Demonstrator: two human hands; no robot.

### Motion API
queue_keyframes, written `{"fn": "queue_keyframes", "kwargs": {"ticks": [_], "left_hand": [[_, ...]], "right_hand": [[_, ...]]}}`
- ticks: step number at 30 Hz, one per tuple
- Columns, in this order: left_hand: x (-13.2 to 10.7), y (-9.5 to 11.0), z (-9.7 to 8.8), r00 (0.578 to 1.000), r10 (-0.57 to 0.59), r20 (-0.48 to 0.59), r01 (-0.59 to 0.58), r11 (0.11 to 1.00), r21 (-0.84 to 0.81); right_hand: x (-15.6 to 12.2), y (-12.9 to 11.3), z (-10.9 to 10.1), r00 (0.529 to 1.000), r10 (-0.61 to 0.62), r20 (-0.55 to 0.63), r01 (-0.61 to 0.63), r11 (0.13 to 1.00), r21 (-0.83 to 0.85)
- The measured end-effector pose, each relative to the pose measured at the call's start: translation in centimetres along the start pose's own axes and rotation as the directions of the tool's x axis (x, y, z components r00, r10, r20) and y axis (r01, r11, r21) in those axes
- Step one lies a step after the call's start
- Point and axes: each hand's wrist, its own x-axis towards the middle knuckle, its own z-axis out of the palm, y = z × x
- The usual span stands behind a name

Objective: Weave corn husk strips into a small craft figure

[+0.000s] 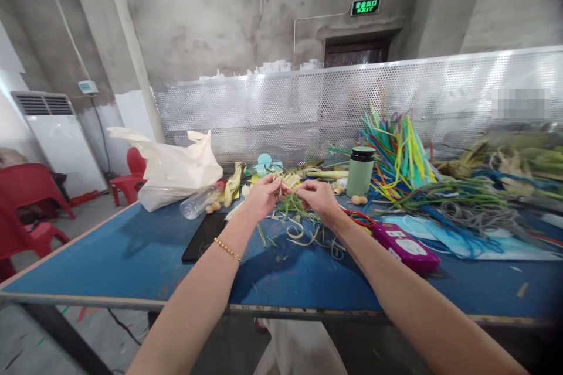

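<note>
Above the middle of the blue table (109,261), my left hand (263,196) and my right hand (320,199) come close together, both with fingers pinched. Something small and thin seems to pass between the fingertips, too small to name. Just below and behind the fingers lies a heap of green shredded plant strips (291,206). Pale curled strips (295,233) are scattered in front of it. A beaded gold bracelet (227,248) circles my left wrist. Beside my left forearm a black flat tablet-like object (203,237) lies partly covered.
Left stand a white plastic bag (178,173) and a lying clear bottle (200,204). Right are a green canister (360,173), a purple case (407,246), colourful strips (402,152), and tangled cords (470,217). A perforated metal screen (272,117) runs behind; red chairs (33,187) stand left.
</note>
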Motion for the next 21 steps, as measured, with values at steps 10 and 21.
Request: {"fn": "queue_keyframes", "kwargs": {"ticks": [10,21], "left_hand": [[0.2,0.0,-0.1,0.999,-0.035,-0.026,0.036,0.999,0.021],[0.2,0.1,0.0,0.995,0.01,-0.104,-0.007,1.0,0.027]], "right_hand": [[0.5,0.8,0.2,0.996,-0.087,0.023,0.09,0.984,-0.157],[0.5,0.9,0.2,0.989,-0.136,0.049,0.143,0.969,-0.2]]}}
